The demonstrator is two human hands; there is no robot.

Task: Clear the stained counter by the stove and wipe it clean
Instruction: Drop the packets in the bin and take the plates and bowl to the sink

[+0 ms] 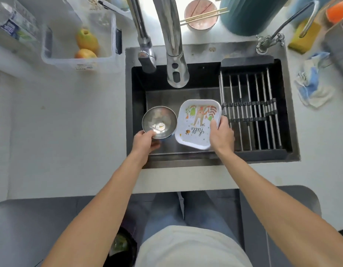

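My left hand [144,141] grips the near rim of a small steel bowl [161,120] down inside the black sink [293,151]. My right hand [221,134] holds the right edge of a white square plate [195,122] printed with a cartoon animal and the word "hello", right beside the bowl and tilted a little. Both dishes are over the left half of the basin. A crumpled blue and white cloth [313,87] lies on the counter to the right of the sink.
A metal drying rack [251,110] spans the sink's right half. Two tall faucets [172,45] rise over the basin, and a small tap [272,39] stands at the back right. A clear tub with fruit [86,45], a pink bowl with chopsticks [201,14] and a yellow sponge [303,37] sit behind.
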